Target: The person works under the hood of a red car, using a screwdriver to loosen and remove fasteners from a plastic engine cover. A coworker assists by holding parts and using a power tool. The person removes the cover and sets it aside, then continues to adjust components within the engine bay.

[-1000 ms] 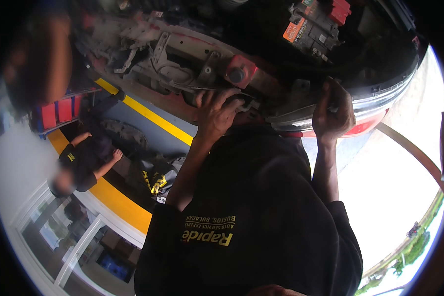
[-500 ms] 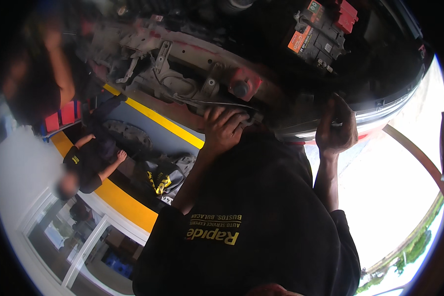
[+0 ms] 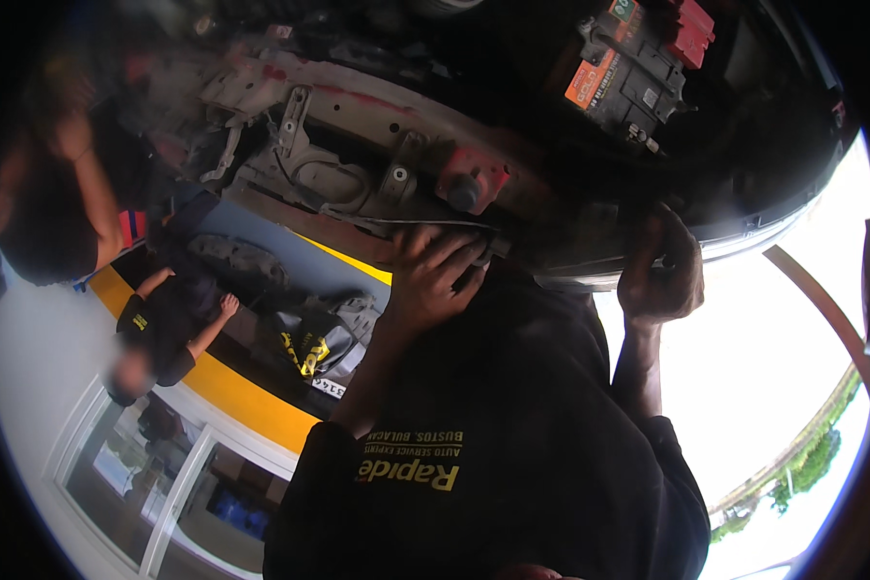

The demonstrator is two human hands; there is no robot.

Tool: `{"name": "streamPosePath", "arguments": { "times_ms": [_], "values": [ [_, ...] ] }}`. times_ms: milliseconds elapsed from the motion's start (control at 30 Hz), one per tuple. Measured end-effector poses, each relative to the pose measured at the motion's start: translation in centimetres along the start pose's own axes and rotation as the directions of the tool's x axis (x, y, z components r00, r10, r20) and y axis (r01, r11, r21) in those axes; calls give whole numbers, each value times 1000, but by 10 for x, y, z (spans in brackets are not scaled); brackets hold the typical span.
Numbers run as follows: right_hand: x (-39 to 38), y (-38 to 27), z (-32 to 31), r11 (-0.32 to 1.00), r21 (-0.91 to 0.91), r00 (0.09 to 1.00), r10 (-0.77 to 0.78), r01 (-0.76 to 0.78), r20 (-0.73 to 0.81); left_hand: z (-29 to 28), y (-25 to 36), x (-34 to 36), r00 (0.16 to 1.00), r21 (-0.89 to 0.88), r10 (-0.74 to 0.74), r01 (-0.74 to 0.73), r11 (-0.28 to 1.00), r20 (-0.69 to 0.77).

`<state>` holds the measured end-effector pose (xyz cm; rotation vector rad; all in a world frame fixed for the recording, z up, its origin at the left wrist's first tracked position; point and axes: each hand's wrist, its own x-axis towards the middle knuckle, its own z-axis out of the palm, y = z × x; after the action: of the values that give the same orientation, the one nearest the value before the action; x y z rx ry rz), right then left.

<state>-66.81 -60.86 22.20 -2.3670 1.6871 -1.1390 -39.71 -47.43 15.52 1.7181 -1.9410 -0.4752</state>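
My left hand point(image 3: 437, 278) reaches up to the stripped front of a car, its fingers curled over a small dark piece by the thin cable point(image 3: 416, 222) along the lower edge. What exactly sits in that grip is hidden by the fingers. Further right, my right hand point(image 3: 661, 269) is closed just below the dark body panel, beside the glossy headlight edge point(image 3: 590, 282). Its fingers cover whatever they hold. Above my left hand is a red bracket point(image 3: 476, 172) with a round black knob, fixed to the worn metal front beam point(image 3: 343, 111).
A battery point(image 3: 621, 82) with a red terminal cover sits in the engine bay. At far left a co-worker's arm point(image 3: 89, 193) reaches toward the car. Another person point(image 3: 169, 324) is by dark parts and a black cover point(image 3: 324, 338) near a yellow-striped wall.
The view has shifted slightly, so the front beam and red bracket appear further left and lower. My right hand sits a little lower. At far left, the co-worker's arm has come down.
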Motion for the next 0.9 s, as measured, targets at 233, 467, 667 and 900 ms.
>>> {"name": "streamPosePath", "arguments": {
  "times_ms": [233,467,667,900],
  "values": [
    [-1,-3,2,1000,-11,1000,-7,7,-6,-3,8,1,998,-33,-63,63,997,16],
    [-4,-3,0,999,9,998,46,-46,32,-30,12,6,999,-98,32,-31,995,16],
    [-5,2,5,1000,19,1000,-21,21,3,-55,-7,41,977,-40,-61,54,998,-204],
    [-6,3,8,999,-29,999,-33,33,-13,-34,-34,56,912,263,-407,383,886,46]
  ]
}}
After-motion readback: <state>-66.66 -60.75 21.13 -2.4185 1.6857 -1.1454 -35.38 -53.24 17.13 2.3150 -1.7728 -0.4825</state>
